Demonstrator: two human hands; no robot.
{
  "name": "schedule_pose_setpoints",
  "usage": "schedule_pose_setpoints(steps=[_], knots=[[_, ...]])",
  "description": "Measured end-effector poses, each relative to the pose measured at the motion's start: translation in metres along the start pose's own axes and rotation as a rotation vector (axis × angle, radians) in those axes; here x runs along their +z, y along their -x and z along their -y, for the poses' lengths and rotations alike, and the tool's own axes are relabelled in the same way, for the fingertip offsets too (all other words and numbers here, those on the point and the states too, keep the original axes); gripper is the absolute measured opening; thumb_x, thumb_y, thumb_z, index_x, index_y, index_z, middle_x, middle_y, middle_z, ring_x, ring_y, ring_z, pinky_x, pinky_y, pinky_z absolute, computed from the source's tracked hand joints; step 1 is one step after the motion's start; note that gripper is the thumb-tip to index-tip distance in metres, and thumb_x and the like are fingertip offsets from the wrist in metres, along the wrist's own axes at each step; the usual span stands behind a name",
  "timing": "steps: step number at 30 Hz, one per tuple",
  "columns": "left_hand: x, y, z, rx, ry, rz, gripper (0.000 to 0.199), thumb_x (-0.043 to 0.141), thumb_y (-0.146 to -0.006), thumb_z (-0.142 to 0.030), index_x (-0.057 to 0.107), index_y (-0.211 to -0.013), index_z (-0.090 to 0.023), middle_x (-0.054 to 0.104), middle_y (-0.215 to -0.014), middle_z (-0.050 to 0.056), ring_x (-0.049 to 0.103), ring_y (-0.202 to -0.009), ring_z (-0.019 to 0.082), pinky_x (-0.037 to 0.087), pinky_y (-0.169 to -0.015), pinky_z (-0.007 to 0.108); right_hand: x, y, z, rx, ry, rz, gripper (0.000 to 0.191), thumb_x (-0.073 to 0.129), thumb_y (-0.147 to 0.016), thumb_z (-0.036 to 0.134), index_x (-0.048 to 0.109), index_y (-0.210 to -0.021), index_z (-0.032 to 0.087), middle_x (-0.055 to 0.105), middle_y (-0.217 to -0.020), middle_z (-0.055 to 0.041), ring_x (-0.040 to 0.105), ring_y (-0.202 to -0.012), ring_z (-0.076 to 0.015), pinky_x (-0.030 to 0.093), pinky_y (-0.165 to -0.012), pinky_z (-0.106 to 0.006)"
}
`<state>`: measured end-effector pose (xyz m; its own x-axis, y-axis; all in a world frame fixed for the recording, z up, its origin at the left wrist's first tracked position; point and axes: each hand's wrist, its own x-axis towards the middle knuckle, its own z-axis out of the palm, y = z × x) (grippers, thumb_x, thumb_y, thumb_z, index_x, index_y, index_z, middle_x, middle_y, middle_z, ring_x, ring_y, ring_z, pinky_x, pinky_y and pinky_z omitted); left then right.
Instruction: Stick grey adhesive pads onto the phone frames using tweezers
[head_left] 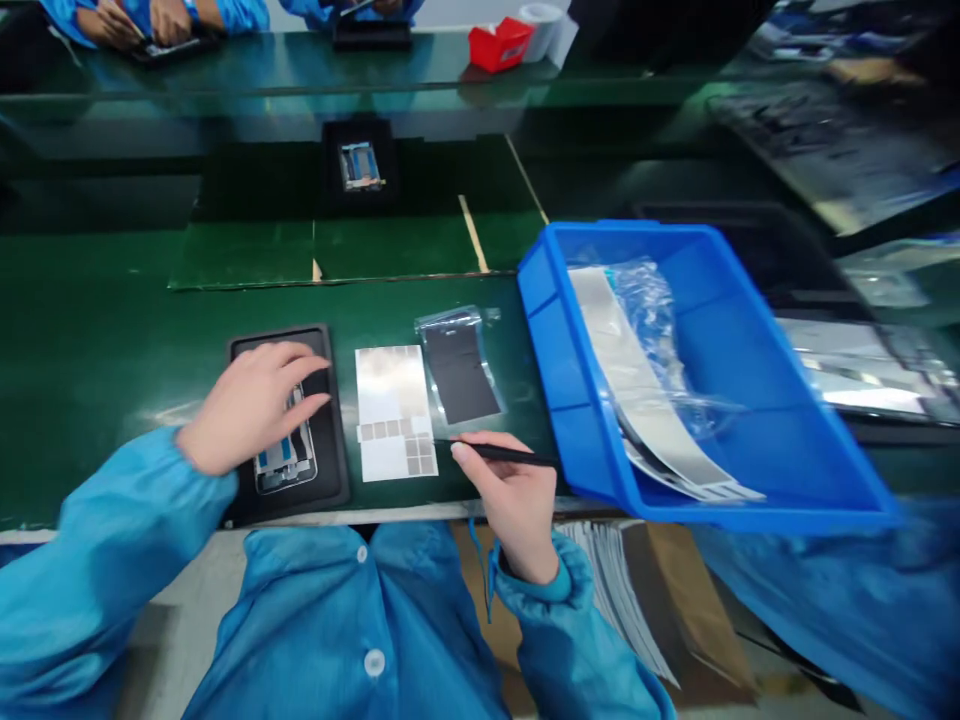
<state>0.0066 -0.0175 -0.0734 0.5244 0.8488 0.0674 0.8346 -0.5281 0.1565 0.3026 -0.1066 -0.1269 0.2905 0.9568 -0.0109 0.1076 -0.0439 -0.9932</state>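
Note:
My left hand (259, 405) is over a black tray (330, 470), fingers apart and nothing visible between them. Partly under it lies an opened phone-like device (289, 458) with blue and silver parts inside. Pinched in my right hand (517, 490) are black tweezers (514, 455), their tip pointing left at the edge of a white sheet (382, 400). Small grey squares sit in rows on the lower part of that sheet. Just right of the sheet is a clear bag (461, 370) with a dark rectangle in it.
A large blue bin (780, 440) at the right holds pale strips and clear plastic wrap. Farther back, another device (360, 165) rests in a black tray. Across the bench are a red box (499, 45), white rolls and other people's hands (169, 20).

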Motion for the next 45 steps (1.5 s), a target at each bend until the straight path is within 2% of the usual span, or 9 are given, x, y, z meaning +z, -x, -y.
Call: schedule_pose_setpoints(steps=[3,5,8,11,14,17,22,29,45], knots=[[0.022,-0.076,-0.050,0.088,0.151,0.031,0.039,0.060,-0.093,-0.038,0.061,-0.127,-0.020,0.064,-0.126,0.010,0.059,-0.114,0.028,0.047,-0.097,0.043,-0.010,-0.022,-0.005,-0.059,-0.007,-0.077,0.014,0.081,-0.077,0.030,0.075,-0.086,0.021,0.078,-0.087,-0.0063,0.075,-0.083,-0.0240,0.062,-0.078,-0.040],[0.041,-0.121,-0.072,0.020,0.216,0.007,0.046,0.067,-0.088,-0.037,0.059,-0.129,-0.018,0.061,-0.130,0.012,0.055,-0.117,0.031,0.044,-0.098,0.045,-0.012,-0.036,-0.007,-0.108,-0.010,-0.104,0.017,0.080,-0.077,0.032,0.075,-0.088,0.021,0.079,-0.089,-0.0069,0.075,-0.084,-0.0242,0.062,-0.079,-0.041],[0.068,-0.167,-0.084,-0.080,0.341,-0.029,0.047,0.074,-0.083,-0.035,0.061,-0.124,-0.018,0.061,-0.127,0.012,0.054,-0.116,0.031,0.042,-0.098,0.044,-0.011,-0.055,-0.006,-0.186,0.001,-0.140,0.018,0.079,-0.078,0.034,0.074,-0.089,0.020,0.079,-0.090,-0.0074,0.075,-0.085,-0.0239,0.062,-0.081,-0.041],[0.082,-0.188,-0.082,-0.058,0.405,-0.034,0.037,0.076,-0.081,-0.031,0.065,-0.114,-0.019,0.066,-0.113,0.009,0.059,-0.107,0.026,0.044,-0.095,0.038,-0.007,-0.071,-0.005,-0.230,-0.002,-0.192,0.018,0.078,-0.078,0.033,0.074,-0.089,0.020,0.079,-0.091,-0.0072,0.075,-0.085,-0.0232,0.062,-0.082,-0.041],[0.084,-0.193,-0.080,-0.014,0.461,-0.044,0.023,0.074,-0.081,-0.023,0.070,-0.103,-0.019,0.069,-0.102,0.006,0.062,-0.098,0.022,0.046,-0.089,0.034,-0.003,-0.086,-0.006,-0.255,-0.027,-0.246,0.018,0.077,-0.079,0.033,0.073,-0.090,0.019,0.078,-0.092,-0.0071,0.075,-0.086,-0.0228,0.061,-0.083,-0.041],[0.080,-0.190,-0.083,0.018,0.516,-0.065,0.013,0.068,-0.086,-0.020,0.072,-0.098,-0.018,0.072,-0.099,0.005,0.064,-0.093,0.020,0.047,-0.086,0.031,-0.002,-0.102,-0.008,-0.293,-0.054,-0.297,0.019,0.076,-0.080,0.034,0.072,-0.091,0.019,0.077,-0.093,-0.0070,0.074,-0.088,-0.0223,0.060,-0.085,-0.040],[0.071,-0.177,-0.086,0.045,0.588,-0.081,0.015,0.065,-0.091,-0.027,0.076,-0.098,-0.019,0.076,-0.100,0.004,0.068,-0.093,0.019,0.049,-0.086,0.029,-0.005,-0.120,-0.015,-0.390,-0.071,-0.282,0.016,0.078,-0.080,0.030,0.074,-0.090,0.019,0.077,-0.094,-0.0058,0.073,-0.092,-0.0219,0.058,-0.092,-0.042],[0.065,-0.169,-0.085,0.068,0.626,-0.078,0.016,0.065,-0.092,-0.026,0.079,-0.097,-0.020,0.078,-0.097,0.004,0.071,-0.090,0.018,0.050,-0.084,0.027,-0.005,-0.121,-0.021,-0.359,-0.129,-0.190,0.018,0.081,-0.077,0.025,0.075,-0.093,0.019,0.077,-0.095,-0.0063,0.074,-0.093,-0.0222,0.059,-0.091,-0.042],[0.070,-0.168,-0.084,0.096,0.609,-0.119,0.014,0.066,-0.090,-0.024,0.079,-0.095,-0.020,0.078,-0.096,0.003,0.071,-0.091,0.019,0.050,-0.083,0.028,-0.003,-0.121,-0.020,-0.372,-0.108,-0.213,0.015,0.082,-0.077,0.027,0.076,-0.089,0.021,0.078,-0.090,-0.0041,0.075,-0.086,-0.0221,0.060,-0.086,-0.041]])
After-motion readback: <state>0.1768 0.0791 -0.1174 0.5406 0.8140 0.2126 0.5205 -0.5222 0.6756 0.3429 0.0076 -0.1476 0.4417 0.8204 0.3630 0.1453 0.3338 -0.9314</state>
